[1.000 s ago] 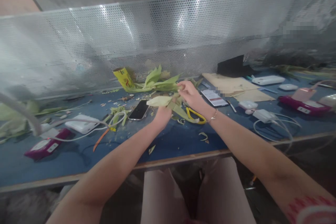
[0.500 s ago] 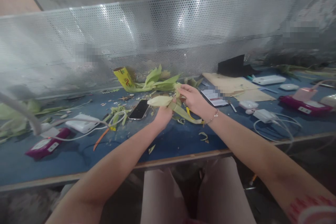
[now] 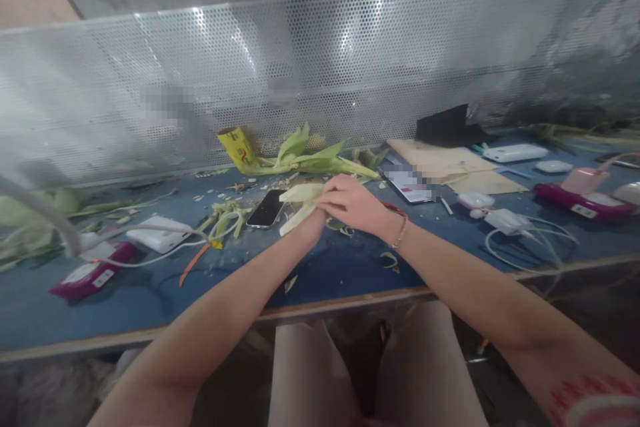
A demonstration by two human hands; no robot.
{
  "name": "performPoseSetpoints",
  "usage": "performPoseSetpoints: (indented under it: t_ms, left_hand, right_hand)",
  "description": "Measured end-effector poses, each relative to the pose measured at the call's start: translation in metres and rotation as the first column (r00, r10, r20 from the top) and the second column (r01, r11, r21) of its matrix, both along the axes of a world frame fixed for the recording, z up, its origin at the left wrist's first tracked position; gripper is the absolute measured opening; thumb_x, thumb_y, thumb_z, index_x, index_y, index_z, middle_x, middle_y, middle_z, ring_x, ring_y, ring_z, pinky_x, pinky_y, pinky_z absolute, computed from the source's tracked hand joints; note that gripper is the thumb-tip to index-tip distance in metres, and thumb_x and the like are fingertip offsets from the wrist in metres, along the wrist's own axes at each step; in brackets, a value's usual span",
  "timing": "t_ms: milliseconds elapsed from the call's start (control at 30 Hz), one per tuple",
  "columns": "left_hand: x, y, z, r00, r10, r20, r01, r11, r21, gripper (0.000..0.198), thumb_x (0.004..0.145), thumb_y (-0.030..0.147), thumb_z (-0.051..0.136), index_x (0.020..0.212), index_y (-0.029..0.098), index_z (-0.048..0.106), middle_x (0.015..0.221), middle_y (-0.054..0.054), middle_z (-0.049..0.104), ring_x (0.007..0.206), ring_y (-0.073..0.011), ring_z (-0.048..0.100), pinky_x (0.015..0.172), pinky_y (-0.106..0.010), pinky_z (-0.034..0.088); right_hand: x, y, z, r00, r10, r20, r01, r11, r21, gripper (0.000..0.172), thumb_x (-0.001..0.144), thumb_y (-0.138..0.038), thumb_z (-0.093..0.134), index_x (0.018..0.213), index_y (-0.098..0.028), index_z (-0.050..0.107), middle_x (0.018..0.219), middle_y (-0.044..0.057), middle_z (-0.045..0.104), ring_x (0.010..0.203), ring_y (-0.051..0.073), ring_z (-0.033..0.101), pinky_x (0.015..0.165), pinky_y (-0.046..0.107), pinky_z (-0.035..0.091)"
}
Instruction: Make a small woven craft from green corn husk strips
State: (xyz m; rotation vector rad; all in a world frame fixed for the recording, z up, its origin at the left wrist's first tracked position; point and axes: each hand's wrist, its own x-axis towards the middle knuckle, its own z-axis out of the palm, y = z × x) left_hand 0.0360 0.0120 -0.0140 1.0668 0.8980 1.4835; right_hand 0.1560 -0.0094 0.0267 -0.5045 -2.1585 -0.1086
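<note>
Pale green corn husk leaves (image 3: 301, 193) stick out to the left of my two hands, over the blue table. My left hand (image 3: 312, 221) is closed round their base. Bent over it, my right hand (image 3: 347, 200) pinches the leaves beside the left fingers, partly covering them. A black phone (image 3: 266, 208) lies just left of the hands. Behind them, long green husks (image 3: 320, 159) rest beside a yellow printed wrapper (image 3: 239, 149). Husk scraps (image 3: 291, 283) are scattered on the table.
A lit tablet (image 3: 407, 185) and brown paper (image 3: 440, 159) lie right of the hands. White chargers with cables (image 3: 510, 220) and magenta power strips (image 3: 583, 203) are farther out. A perforated metal screen (image 3: 320, 73) stands behind the table (image 3: 345, 273).
My right hand has moved left and down onto my left hand. The long leaf that hung to the right now shows at the left, below the other leaf.
</note>
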Motion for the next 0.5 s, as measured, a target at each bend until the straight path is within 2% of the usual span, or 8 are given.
performPoseSetpoints:
  t_ms: [67, 133, 267, 400, 500]
  left_hand:
    - [0.000, 0.000, 0.000, 1.000, 0.009, 0.007, -0.009, 1.000, 0.026, 0.018, 0.071, 0.001, 0.052, 0.075, 0.018, 0.056, 0.075, 0.002, 0.059, 0.073, -0.0097, 0.056, 0.069, -0.021, 0.045]
    - [-0.001, -0.001, 0.002, 1.000, -0.002, -0.002, 0.002, 0.999, 0.046, 0.013, 0.072, 0.005, 0.055, 0.076, 0.017, 0.057, 0.072, 0.002, 0.059, 0.069, -0.0099, 0.055, 0.065, -0.021, 0.045]
    - [-0.004, -0.004, 0.009, 0.999, -0.035, -0.037, 0.038, 0.996, 0.078, 0.005, 0.072, 0.020, 0.061, 0.076, 0.017, 0.060, 0.065, 0.001, 0.059, 0.062, -0.0119, 0.054, 0.058, -0.024, 0.044]
    - [-0.004, -0.007, 0.013, 0.994, -0.050, -0.099, 0.062, 0.991, 0.119, 0.016, 0.073, 0.031, 0.063, 0.080, 0.017, 0.062, 0.067, -0.001, 0.062, 0.061, -0.0136, 0.055, 0.057, -0.025, 0.044]
    - [-0.003, -0.007, 0.012, 0.993, -0.050, -0.111, 0.063, 0.991, 0.118, 0.022, 0.075, 0.037, 0.061, 0.083, 0.017, 0.061, 0.069, -0.001, 0.062, 0.059, -0.0125, 0.053, 0.054, -0.024, 0.042]
  right_hand:
    - [0.001, 0.001, 0.000, 1.000, 0.024, -0.017, -0.024, 1.000, -0.002, 0.014, 0.087, -0.021, 0.055, 0.086, -0.019, 0.068, 0.085, 0.006, 0.063, 0.084, 0.019, 0.055, 0.080, 0.038, 0.046]
    - [0.003, 0.002, 0.001, 0.993, 0.025, -0.116, -0.033, 0.997, -0.070, 0.011, 0.083, -0.018, 0.057, 0.090, -0.019, 0.065, 0.088, 0.006, 0.064, 0.086, 0.019, 0.057, 0.081, 0.038, 0.047]
    - [0.007, 0.007, 0.001, 0.938, -0.080, -0.336, -0.011, 0.965, -0.262, 0.025, 0.076, -0.012, 0.054, 0.100, -0.020, 0.058, 0.098, 0.006, 0.060, 0.092, 0.019, 0.057, 0.080, 0.035, 0.049]
    - [0.009, 0.011, -0.001, 0.943, -0.091, -0.321, -0.040, 0.925, -0.379, 0.027, 0.075, -0.012, 0.051, 0.101, -0.019, 0.056, 0.102, 0.007, 0.056, 0.096, 0.019, 0.055, 0.078, 0.033, 0.049]
    - [0.009, 0.011, 0.000, 0.966, -0.049, -0.253, -0.050, 0.927, -0.371, 0.031, 0.074, -0.007, 0.047, 0.099, -0.020, 0.060, 0.101, 0.007, 0.057, 0.097, 0.019, 0.055, 0.080, 0.034, 0.048]
